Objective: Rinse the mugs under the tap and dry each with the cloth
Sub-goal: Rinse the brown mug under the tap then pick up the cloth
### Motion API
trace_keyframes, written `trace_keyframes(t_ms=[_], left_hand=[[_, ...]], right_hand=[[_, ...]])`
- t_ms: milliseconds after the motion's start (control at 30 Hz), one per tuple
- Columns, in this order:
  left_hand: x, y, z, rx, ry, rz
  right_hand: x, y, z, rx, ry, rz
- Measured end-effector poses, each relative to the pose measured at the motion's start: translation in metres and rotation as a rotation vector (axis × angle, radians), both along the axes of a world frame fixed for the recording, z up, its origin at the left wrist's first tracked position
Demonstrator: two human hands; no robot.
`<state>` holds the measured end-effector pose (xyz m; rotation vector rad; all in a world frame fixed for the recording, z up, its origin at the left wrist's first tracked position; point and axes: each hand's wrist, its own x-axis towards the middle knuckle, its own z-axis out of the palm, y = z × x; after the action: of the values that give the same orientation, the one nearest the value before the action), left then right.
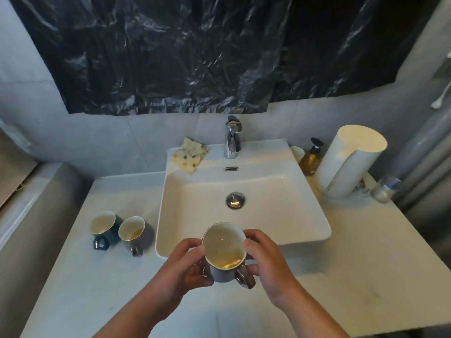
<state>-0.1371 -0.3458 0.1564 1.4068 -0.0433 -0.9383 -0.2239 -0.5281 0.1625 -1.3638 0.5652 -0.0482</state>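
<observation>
I hold a grey mug (223,250) with a white inside between both hands, over the front edge of the white sink (288,230). My left hand (188,269) grips its left side and my right hand (266,262) its right side, the handle pointing toward me. Yellowish residue lies at the mug's bottom. A dark teal mug (103,225) and another grey mug (134,231) stand on the counter to the left of the sink. The chrome tap (233,137) stands behind the basin with no water running. A cream dotted cloth (190,156) lies on the sink's back left corner.
A white cylinder (351,162), an amber pump bottle (311,158), a small white cup (297,152) and a clear glass (384,189) crowd the counter's back right. The drain plug (235,200) sits mid-basin. Black plastic sheeting (195,52) covers the wall above.
</observation>
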Motion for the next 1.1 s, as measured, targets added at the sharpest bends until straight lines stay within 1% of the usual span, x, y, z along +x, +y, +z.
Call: trace_keyframes(t_ms=[200, 300, 400, 500, 567, 667, 733, 833, 867, 967, 1100], left_hand=[[0.033, -0.038, -0.016, 0.050, -0.023, 0.013], [0.054, -0.056, -0.028, 0.079, 0.007, -0.004], [0.080, -0.072, -0.042, 0.055, 0.043, -0.001], [0.106, -0.090, -0.056, 0.076, 0.021, 0.008], [0.119, -0.102, -0.065, 0.096, -0.002, 0.012], [0.140, -0.121, -0.074, 0.121, -0.008, 0.025], [0.152, -0.134, -0.077, 0.146, -0.005, 0.048], [0.169, -0.152, -0.078, 0.148, 0.011, 0.113], [0.173, -0.157, -0.078, 0.154, 0.013, 0.132], [0.182, -0.169, -0.076, 0.167, 0.002, 0.178], [0.188, -0.179, -0.072, 0.165, -0.005, 0.217]], right_hand=[[0.028, -0.028, -0.010, -0.023, 0.032, -0.062], [0.047, -0.041, -0.017, -0.037, 0.070, -0.082], [0.072, -0.053, -0.022, -0.031, 0.124, -0.100], [0.099, -0.071, -0.023, -0.090, 0.164, -0.038], [0.118, -0.089, -0.022, -0.216, 0.203, -0.003], [0.155, -0.120, -0.008, -0.520, 0.176, -0.041], [0.184, -0.137, 0.007, -0.719, 0.105, -0.013], [0.227, -0.155, 0.027, -1.121, -0.043, 0.130], [0.238, -0.160, 0.032, -1.217, -0.117, 0.173], [0.264, -0.175, 0.042, -1.341, -0.234, 0.273], [0.283, -0.186, 0.048, -1.421, -0.341, 0.396]])
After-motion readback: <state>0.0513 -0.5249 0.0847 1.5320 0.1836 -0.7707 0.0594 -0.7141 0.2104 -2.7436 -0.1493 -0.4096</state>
